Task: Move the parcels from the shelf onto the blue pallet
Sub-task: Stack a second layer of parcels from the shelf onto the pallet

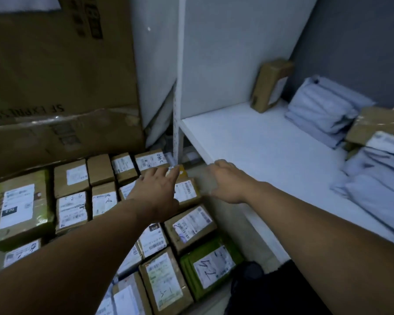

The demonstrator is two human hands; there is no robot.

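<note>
Centre frame — left hand fingers straight over stacked parcels, empty; right hand loosely relaxed, holding nothing, beside shelf.

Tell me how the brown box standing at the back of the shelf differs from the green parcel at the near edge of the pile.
The brown box is bare cardboard; the green parcel is wrapped in green. The brown box stands on end on the white shelf; the green parcel lies flat in the pile lower down. The green parcel's label faces up, the brown box's sideways. Both bear white labels.
</note>
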